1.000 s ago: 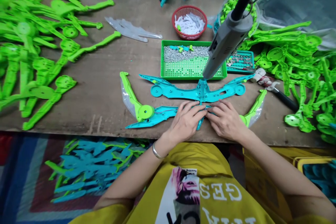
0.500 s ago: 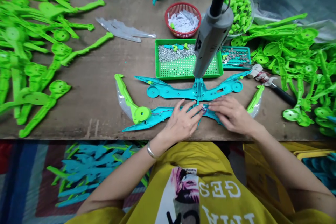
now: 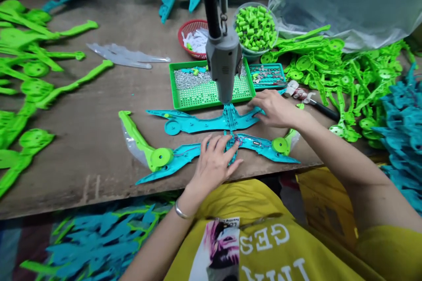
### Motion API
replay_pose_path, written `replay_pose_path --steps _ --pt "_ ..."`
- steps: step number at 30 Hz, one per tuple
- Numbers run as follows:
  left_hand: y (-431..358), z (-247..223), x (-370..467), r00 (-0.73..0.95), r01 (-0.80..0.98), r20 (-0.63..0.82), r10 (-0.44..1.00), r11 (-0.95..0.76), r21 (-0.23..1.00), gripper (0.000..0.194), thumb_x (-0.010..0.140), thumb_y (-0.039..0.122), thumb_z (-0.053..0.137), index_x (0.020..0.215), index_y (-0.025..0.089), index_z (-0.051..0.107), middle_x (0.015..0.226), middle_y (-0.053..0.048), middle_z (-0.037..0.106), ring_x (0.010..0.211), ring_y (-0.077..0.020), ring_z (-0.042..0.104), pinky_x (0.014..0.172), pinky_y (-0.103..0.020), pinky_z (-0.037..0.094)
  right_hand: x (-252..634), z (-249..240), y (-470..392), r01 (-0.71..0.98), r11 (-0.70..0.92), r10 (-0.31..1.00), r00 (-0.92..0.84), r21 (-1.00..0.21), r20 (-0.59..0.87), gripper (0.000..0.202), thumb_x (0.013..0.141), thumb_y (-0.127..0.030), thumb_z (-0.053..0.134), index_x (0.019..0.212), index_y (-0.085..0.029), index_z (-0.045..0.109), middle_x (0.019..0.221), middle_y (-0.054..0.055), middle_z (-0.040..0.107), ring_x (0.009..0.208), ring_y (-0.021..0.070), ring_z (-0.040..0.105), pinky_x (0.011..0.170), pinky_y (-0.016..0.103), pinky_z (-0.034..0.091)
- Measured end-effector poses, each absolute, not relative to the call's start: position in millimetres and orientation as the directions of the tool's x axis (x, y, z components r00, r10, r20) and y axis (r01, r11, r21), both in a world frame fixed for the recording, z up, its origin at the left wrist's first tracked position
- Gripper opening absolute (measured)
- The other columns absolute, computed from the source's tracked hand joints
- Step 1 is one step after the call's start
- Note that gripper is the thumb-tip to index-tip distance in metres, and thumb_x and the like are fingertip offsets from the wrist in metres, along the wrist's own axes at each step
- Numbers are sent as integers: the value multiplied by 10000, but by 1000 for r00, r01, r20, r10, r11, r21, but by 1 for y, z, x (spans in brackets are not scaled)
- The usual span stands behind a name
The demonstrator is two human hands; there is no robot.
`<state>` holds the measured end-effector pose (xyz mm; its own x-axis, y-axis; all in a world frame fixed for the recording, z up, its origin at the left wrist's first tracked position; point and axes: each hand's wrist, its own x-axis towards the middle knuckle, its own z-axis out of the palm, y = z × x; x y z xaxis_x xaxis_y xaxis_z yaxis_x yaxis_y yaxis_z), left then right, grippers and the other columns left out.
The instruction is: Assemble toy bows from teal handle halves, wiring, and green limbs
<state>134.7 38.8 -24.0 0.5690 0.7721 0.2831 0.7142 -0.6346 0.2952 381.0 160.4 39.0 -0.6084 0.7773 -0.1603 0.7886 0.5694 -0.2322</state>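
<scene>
Most of my view is the table [image 3: 82, 140], with a big heap of green parts [image 3: 347, 63] over on the right side. Next size down I've got two long blue pieces, both lying lengthwise left to right, one behind the other: the far blue shell [image 3: 211, 124] sits just this side of the green tray [image 3: 194, 96], and the near blue shell [image 3: 263, 148] lies closer to the yellow shirt [image 3: 263, 210], with a green end piece [image 3: 161, 158] on its left wing. The grey driver [image 3: 225, 61] hangs nose-down right over the middle of the far one. Now the hands: my left hand [image 3: 214, 160] lies across the middle of the near shell, fingers spread, thumb out to the side, not wrapped around anything. My right hand [image 3: 272, 107] is at the right wing of the far shell, fingers half curled; I honestly can't tell if they've got a grip on it. The bit that matters, imo: the far shell's long axis runs off leftward from those right fingertips, so the right hand is the nearer one to it, while the near shell is right under the left. Tiniest thing is the thin wires [image 3: 238, 142] by the left fingertips.
</scene>
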Motion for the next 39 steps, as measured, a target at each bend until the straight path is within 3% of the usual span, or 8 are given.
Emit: replay_pose_path --steps 3,6,13,20,24,29,34,39 --pt "37 -25 135 553 722 265 790 -613 320 386 930 414 637 1259 215 674 1292 -170 631 1166 -333 547 1028 -546 423 382 49 140 768 538 782 -608 -347 -134 270 857 -105 516 1026 -136 724 1006 115 737 951 250 651 848 360 458" --pt "37 -27 135 541 720 259 800 -600 349 388 934 410 630 1270 220 672 1306 -172 620 1184 -336 538 1025 -544 426 392 49 115 745 499 748 -628 -442 -215 268 854 -88 501 937 -162 745 915 75 741 865 214 653 813 337 469" --pt "35 -34 133 527 713 248 813 -582 392 428 915 434 658 1308 265 655 1371 -170 592 1223 -347 532 1052 -569 412 405 19 80 752 469 792 -590 -463 -157 333 888 -116 487 1086 -174 749 953 99 675 985 251 606 906 418 465" --pt "33 -40 133 519 717 312 796 -604 348 426 899 406 689 1288 234 660 1379 -186 581 1231 -339 541 1058 -549 423 409 14 83 745 360 834 -527 -562 -164 264 864 -114 529 1032 -183 720 982 76 722 984 229 626 921 394 480" --pt "33 -38 133 518 704 306 799 -602 378 405 902 351 683 1290 237 658 1381 -178 580 1246 -341 527 1049 -546 433 430 36 78 828 354 888 -444 -434 -122 247 886 -153 492 1038 -174 685 1007 105 735 940 242 666 843 369 503" --pt "30 -39 133 500 694 301 812 -583 422 399 905 331 671 1298 271 650 1375 -151 586 1238 -327 527 1039 -541 438 457 45 54 998 -20 972 35 65 -231 284 937 -341 466 1079 -158 630 699 103 692 604 277 638 600 352 420" --pt "24 -40 134 502 688 326 801 -598 411 372 918 323 653 1281 241 658 1375 -160 590 1247 -326 518 1042 -540 430 458 29 44 997 -77 969 71 -18 -238 267 957 -319 429 1125 -152 553 765 121 701 663 291 659 623 355 417" --pt "20 -38 137 490 711 310 815 -579 399 377 931 351 635 1289 236 655 1389 -145 589 1264 -311 515 1089 -540 401 438 37 67 994 -33 982 51 102 -184 241 950 -330 442 996 -174 620 683 114 659 624 291 636 609 363 408"
